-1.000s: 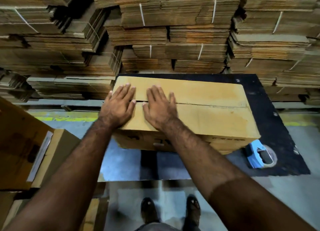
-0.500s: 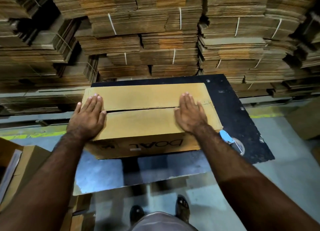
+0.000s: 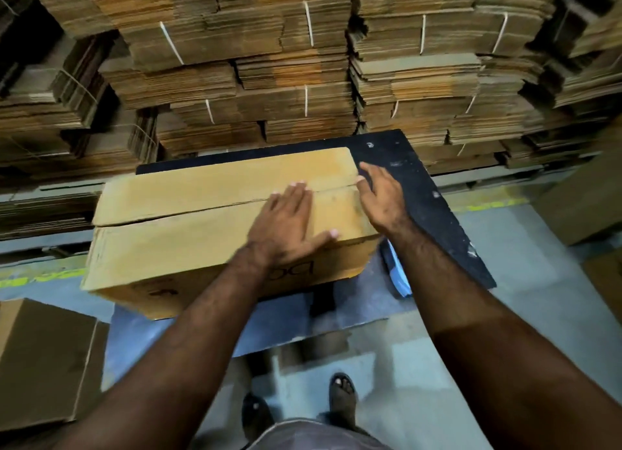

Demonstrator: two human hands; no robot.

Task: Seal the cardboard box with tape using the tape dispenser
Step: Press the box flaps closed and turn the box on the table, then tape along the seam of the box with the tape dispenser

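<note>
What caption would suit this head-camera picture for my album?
Left hand flat on the untaped cardboard box, right hand at its end; blue tape dispenser waits beside it.

Left hand [image 3: 289, 220] flat on cardboard box [image 3: 188, 220] near seam; right hand [image 3: 382, 198] at box's right end; blue tape dispenser [image 3: 399, 279] just right of box.

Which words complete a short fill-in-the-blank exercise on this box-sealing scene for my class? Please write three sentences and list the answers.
1. The left hand lies flat on the ____ of the cardboard box.
2. The tape dispenser, partly hidden by the right forearm, is coloured ____.
3. The seam between the flaps carries no ____ yet.

Answers: top; blue; tape
</note>
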